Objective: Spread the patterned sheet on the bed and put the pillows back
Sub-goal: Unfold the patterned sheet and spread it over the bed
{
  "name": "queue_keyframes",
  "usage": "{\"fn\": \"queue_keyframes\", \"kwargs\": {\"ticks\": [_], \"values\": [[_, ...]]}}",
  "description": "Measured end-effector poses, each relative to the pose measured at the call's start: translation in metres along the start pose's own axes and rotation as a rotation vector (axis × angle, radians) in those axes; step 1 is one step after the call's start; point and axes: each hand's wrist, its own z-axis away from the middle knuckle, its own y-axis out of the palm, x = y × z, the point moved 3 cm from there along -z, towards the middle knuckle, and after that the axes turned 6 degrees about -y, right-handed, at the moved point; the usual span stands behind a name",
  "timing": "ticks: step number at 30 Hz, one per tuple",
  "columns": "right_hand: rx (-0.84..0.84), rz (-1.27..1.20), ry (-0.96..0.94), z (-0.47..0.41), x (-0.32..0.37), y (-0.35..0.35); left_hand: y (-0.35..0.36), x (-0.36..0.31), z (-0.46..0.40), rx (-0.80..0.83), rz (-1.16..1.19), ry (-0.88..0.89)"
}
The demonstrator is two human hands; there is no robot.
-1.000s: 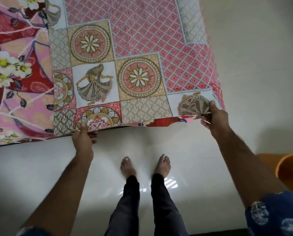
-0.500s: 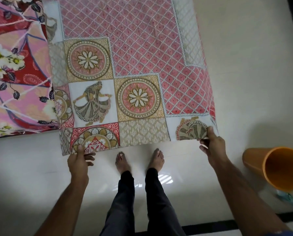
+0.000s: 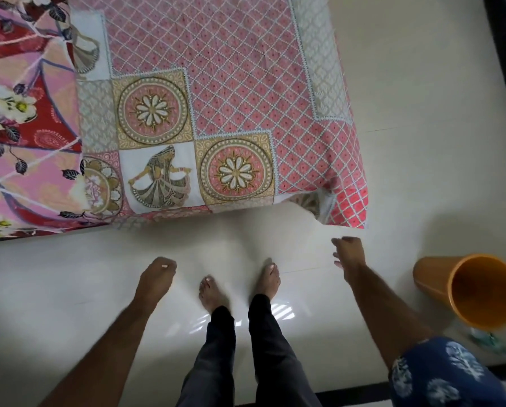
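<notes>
Patterned sheet [image 3: 216,92] lies over the bed's near corner, pink lattice field with medallion and dancer squares, its near edge hanging over the bed [image 3: 40,235] edge toward the floor [image 3: 422,142]. Corner flap of the sheet droops at the right end, folded under a bit. Left of the sheet, a pink-red floral cover [image 3: 25,142] shows on the bed, partly overlapped by the sheet. Left hand [image 3: 156,279] below the sheet's near edge, apart from it, fingers curled loosely, holding nothing. Right hand [image 3: 348,257] just below the drooping corner, not touching it, fingers loosely bent, empty. Bare feet [image 3: 237,286] on the floor between the hands, below the sheet. Orange bucket [image 3: 475,292] lies tipped on the floor, right of the right hand.
</notes>
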Motion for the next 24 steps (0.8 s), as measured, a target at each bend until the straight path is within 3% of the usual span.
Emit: {"fn": "queue_keyframes", "kwargs": {"ticks": [3,7,10,13,16,18,21,24], "values": [[0.013,0.056,-0.162,-0.001,0.038,0.012,0.011,-0.043,0.001,-0.074,-0.196,0.313],[-0.110,0.428,-0.527,-0.001,0.089,0.014,0.023,-0.115,0.011,-0.236,-0.560,0.757],[-0.252,0.607,-0.800,0.012,0.127,0.019,0.034,-0.164,0.017,-0.322,-0.790,0.872],[-0.348,0.532,-0.660,-0.002,0.145,0.012,0.053,-0.207,0.017,-0.310,-0.936,0.974],[-0.140,0.456,-0.421,-0.034,0.143,-0.005,0.073,-0.234,0.015,-0.252,-1.023,1.004],[-0.045,0.584,-0.460,-0.049,0.146,-0.017,0.088,-0.247,0.014,-0.249,-1.101,1.048],[-0.091,0.818,-0.515,-0.064,0.153,-0.033,0.115,-0.266,0.015,-0.236,-1.210,1.155],[0.007,0.767,-0.411,-0.090,0.152,-0.043,0.143,-0.291,0.022,-0.204,-1.220,1.298]]}}
